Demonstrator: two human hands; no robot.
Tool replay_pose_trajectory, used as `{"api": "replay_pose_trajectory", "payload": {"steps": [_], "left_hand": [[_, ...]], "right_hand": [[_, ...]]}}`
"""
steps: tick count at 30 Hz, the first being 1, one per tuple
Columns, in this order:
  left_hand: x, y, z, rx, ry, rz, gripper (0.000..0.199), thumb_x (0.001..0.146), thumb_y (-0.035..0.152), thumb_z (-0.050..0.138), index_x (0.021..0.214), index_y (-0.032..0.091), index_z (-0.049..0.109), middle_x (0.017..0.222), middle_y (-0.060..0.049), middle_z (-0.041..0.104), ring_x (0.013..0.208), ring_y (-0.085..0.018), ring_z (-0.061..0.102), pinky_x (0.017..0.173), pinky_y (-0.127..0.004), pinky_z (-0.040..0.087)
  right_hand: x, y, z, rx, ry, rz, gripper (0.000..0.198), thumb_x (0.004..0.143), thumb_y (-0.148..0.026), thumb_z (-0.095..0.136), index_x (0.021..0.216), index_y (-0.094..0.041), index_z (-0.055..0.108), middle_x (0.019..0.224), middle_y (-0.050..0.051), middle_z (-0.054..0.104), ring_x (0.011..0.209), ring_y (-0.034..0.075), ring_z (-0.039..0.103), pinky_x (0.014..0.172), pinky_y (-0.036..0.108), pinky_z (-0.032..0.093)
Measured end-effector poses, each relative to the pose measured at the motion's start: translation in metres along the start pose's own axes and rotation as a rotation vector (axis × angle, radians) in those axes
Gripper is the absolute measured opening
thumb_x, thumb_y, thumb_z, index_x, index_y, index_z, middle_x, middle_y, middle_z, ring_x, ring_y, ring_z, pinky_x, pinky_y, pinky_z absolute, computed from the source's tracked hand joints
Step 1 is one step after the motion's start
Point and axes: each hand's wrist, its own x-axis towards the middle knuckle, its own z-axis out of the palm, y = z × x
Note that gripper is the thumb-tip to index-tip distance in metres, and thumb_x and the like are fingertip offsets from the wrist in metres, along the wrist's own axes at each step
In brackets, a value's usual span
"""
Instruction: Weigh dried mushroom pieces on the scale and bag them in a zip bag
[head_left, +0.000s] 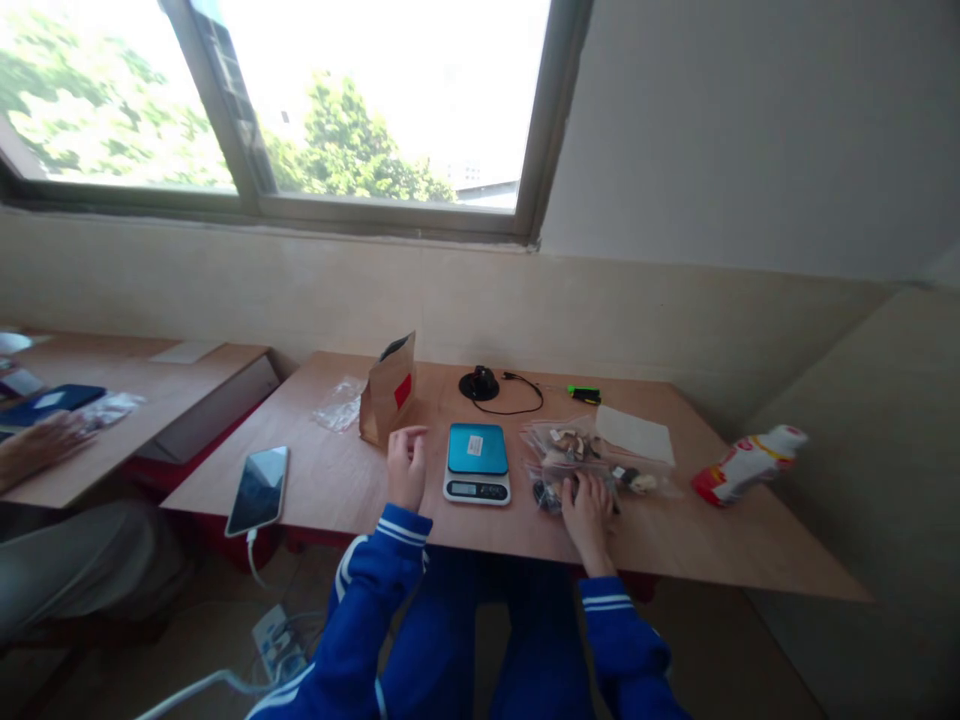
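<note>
My left hand (407, 468) hovers at the left of a kitchen scale (478, 455), its fingers curled in with nothing visible in them. The scale has a blue top plate, a white body and a small display at the front. Behind that hand stands a brown paper bag (388, 395) with a red label. My right hand (588, 508) is on a clear plastic bag (551, 492) at the right of the scale, fingers bent over it. Beyond lie more clear bags (571, 442) with brownish and dark pieces inside; what these are I cannot make out.
A black round base (478, 384) with a cable and a green-black tool (583, 394) lie at the back. A white sheet (634, 436) and a red-white bottle (748, 464) are at right. A phone (259, 488) lies at left. Another person's hand (46, 445) rests on the neighbouring table.
</note>
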Motion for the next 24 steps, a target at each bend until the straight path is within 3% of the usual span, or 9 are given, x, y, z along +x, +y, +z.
{"api": "replay_pose_trajectory", "payload": {"steps": [4, 6, 11, 14, 19, 24], "left_hand": [[0.069, 0.015, 0.004, 0.256, 0.099, 0.303, 0.032, 0.083, 0.016, 0.044, 0.112, 0.018, 0.059, 0.116, -0.011, 0.056, 0.107, -0.023, 0.055, 0.090, -0.036, 0.046], [0.101, 0.016, 0.006, 0.409, 0.090, 0.351, 0.040, 0.082, 0.013, 0.045, 0.120, 0.019, 0.055, 0.124, -0.011, 0.056, 0.113, -0.027, 0.051, 0.098, -0.043, 0.039], [0.138, -0.002, 0.004, 0.550, 0.033, 0.309, 0.049, 0.077, 0.010, 0.053, 0.125, 0.017, 0.052, 0.130, -0.015, 0.052, 0.109, -0.032, 0.052, 0.094, -0.047, 0.041], [0.127, -0.009, -0.005, 0.515, 0.057, 0.356, 0.040, 0.080, 0.013, 0.049, 0.120, 0.018, 0.054, 0.114, -0.013, 0.055, 0.103, -0.028, 0.054, 0.091, -0.043, 0.044], [0.074, -0.013, -0.020, 0.413, -0.024, 0.448, 0.022, 0.089, 0.019, 0.043, 0.101, 0.019, 0.062, 0.094, -0.008, 0.056, 0.092, -0.023, 0.055, 0.087, -0.037, 0.046], [0.032, -0.020, -0.026, 0.344, -0.051, 0.461, 0.022, 0.091, 0.023, 0.044, 0.094, 0.021, 0.065, 0.092, -0.007, 0.055, 0.092, -0.021, 0.054, 0.086, -0.035, 0.046]], "right_hand": [[0.005, -0.024, -0.023, 0.170, 0.079, -0.013, 0.038, 0.090, -0.035, 0.039, 0.106, -0.007, 0.058, 0.116, 0.023, 0.058, 0.112, 0.032, 0.051, 0.094, 0.051, 0.040], [0.009, -0.047, -0.040, 0.343, 0.053, -0.079, 0.032, 0.090, -0.032, 0.038, 0.104, -0.012, 0.058, 0.112, 0.019, 0.060, 0.110, 0.028, 0.053, 0.095, 0.048, 0.041], [0.029, -0.115, -0.078, 0.757, -0.277, -0.203, 0.024, 0.092, -0.026, 0.038, 0.099, -0.021, 0.060, 0.099, 0.008, 0.064, 0.097, 0.021, 0.060, 0.085, 0.036, 0.048], [0.049, -0.152, -0.092, 0.903, -0.388, -0.263, 0.022, 0.092, -0.027, 0.040, 0.096, -0.022, 0.062, 0.094, 0.006, 0.065, 0.091, 0.020, 0.061, 0.082, 0.034, 0.050], [0.089, -0.210, -0.098, 1.072, -0.466, -0.369, 0.021, 0.092, -0.025, 0.042, 0.098, -0.020, 0.061, 0.096, 0.005, 0.065, 0.092, 0.016, 0.062, 0.084, 0.030, 0.049], [0.106, -0.248, -0.084, 0.987, -0.567, -0.703, 0.020, 0.090, -0.014, 0.043, 0.094, -0.016, 0.062, 0.093, 0.006, 0.064, 0.088, 0.015, 0.061, 0.081, 0.029, 0.049]]}}
